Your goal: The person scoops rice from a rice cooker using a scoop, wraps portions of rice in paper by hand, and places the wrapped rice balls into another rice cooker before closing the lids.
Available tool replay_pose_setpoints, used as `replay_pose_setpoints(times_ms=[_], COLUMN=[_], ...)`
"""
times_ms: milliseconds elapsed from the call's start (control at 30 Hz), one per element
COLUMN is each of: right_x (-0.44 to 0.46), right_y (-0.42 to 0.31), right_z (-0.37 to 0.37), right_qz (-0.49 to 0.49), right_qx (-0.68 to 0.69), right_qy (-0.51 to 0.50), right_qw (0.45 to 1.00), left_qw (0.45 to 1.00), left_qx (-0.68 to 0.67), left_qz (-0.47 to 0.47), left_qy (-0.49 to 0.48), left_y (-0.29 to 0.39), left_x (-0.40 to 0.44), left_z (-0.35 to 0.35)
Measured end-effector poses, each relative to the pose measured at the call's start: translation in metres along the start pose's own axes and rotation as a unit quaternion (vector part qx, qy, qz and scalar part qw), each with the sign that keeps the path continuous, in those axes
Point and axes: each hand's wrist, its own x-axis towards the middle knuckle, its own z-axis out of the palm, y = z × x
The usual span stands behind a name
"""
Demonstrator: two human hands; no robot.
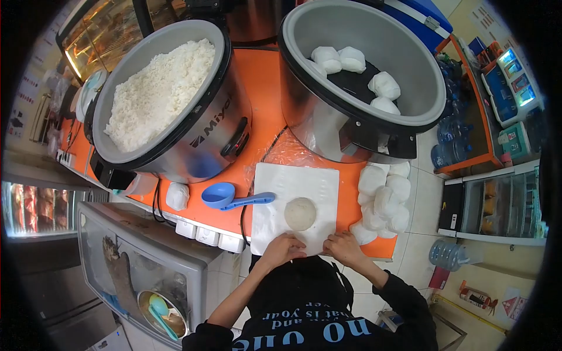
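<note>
A round mound of rice (300, 214) lies on a stack of white wrapping paper (295, 181) at the orange table's front. Its near edge is between my hands. My left hand (283, 250) has its fingers curled at the paper's lower edge, below the rice. At the lower right corner, my right hand (344, 248) pinches the paper's edge. Beside the paper on the left rests a blue rice scoop (219, 195), its handle reaching over the sheet. Several white wrapped rice parcels (384, 202) are piled to the right.
A large rice cooker full of cooked rice (164, 88) stands at the back left. Another cooker pot (430, 99) at the back right holds several wrapped parcels. One wrapped parcel (177, 196) sits near the left table edge. Clear plastic (298, 149) lies behind the paper.
</note>
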Motion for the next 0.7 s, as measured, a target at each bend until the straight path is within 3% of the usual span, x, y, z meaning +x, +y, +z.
replay_pose_setpoints(times_ms=[167,267,333,367,433,467,500,533,567,633,667,700], right_x=[0.003,0.006,0.012,0.016,0.017,0.009,-0.002,-0.005,0.0,0.003,0.016,0.027], right_y=[0.003,0.004,-0.004,-0.009,-0.022,-0.013,0.005,0.023,0.035,0.036,0.036,0.035], right_z=[-0.012,-0.016,-0.026,-0.025,-0.019,-0.001,0.028,0.042,0.038,0.037,0.039,0.045], right_qz=[0.006,0.009,0.0,0.055,0.161,0.105,0.048,-0.013,0.03,0.128,0.262,0.278], right_qx=[0.04,0.076,0.093,0.151,0.263,0.245,0.226,0.203,0.285,0.454,0.545,0.551], right_qy=[-0.028,-0.058,-0.045,0.006,0.099,0.124,0.149,0.176,0.212,0.266,0.264,0.3], right_qw=[0.999,0.995,0.995,0.987,0.946,0.956,0.962,0.963,0.934,0.841,0.752,0.727], left_qw=[1.0,0.995,0.995,0.981,0.957,0.939,0.955,0.981,0.99,0.965,0.942,0.935], left_qx=[-0.024,-0.025,0.088,0.144,0.198,0.228,0.226,0.119,0.009,-0.064,-0.101,-0.076], left_qz=[-0.001,-0.073,0.031,0.083,0.089,0.095,0.028,-0.031,-0.087,-0.029,0.002,-0.044], left_qy=[-0.008,-0.061,0.046,0.101,0.191,0.238,0.188,0.149,0.109,0.251,0.32,0.344], left_y=[-0.007,-0.005,0.006,0.012,0.04,0.046,0.026,-0.006,-0.031,-0.04,-0.041,-0.042], left_x=[0.002,0.007,0.007,0.007,-0.004,-0.008,-0.018,-0.03,-0.033,-0.011,-0.002,0.008], left_z=[0.003,-0.003,0.003,0.004,-0.016,-0.028,-0.039,-0.049,-0.055,-0.066,-0.065,-0.059])
